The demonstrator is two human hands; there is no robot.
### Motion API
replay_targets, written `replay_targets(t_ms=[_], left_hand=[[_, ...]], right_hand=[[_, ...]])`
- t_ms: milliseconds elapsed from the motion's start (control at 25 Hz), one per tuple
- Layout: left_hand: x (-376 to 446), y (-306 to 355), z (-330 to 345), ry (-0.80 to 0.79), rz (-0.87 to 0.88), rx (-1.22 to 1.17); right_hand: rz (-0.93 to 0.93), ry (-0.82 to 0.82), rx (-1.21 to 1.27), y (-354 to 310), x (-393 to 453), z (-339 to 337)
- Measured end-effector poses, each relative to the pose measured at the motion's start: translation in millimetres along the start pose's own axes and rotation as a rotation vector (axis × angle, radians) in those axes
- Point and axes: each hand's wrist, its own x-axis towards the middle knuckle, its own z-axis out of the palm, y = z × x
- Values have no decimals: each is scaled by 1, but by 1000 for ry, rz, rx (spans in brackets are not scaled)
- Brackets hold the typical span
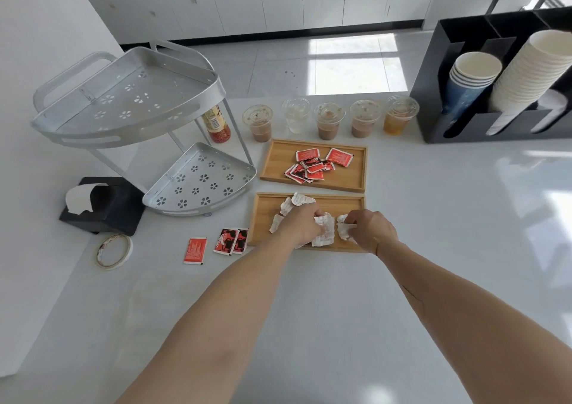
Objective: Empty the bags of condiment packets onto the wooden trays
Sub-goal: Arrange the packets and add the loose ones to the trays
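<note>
Near wooden tray (263,211), centre of frame: holds white packets (297,202). My left hand (301,225) is curled over a white packet (325,233) on it; my right hand (370,230) pinches another white packet (343,230) beside it. Far wooden tray (278,159), just above: a heap of red packets (312,165). On the desk (433,218), left of the near tray: one red packet (195,250), two red-and-black packets (232,241). Upper centre: five lidded drink cups (328,122) in a row.
</note>
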Motion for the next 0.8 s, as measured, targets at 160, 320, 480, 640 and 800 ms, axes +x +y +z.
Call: replay_targets(t_ms=[160, 320, 480, 640, 800], left_hand=[[10, 2, 9, 32, 21, 116], [14, -2, 12, 139, 105, 320], [14, -5, 17, 199, 152, 429], [7, -6, 21, 214, 116, 416], [-10, -6, 13, 224, 98, 391]], right_hand=[[-11, -16, -37, 5, 12, 5], [-103, 87, -108, 13, 16, 12], [-137, 154, -162, 17, 15, 15], [-117, 172, -101, 14, 5, 14], [-126, 194, -111, 8, -12, 8]])
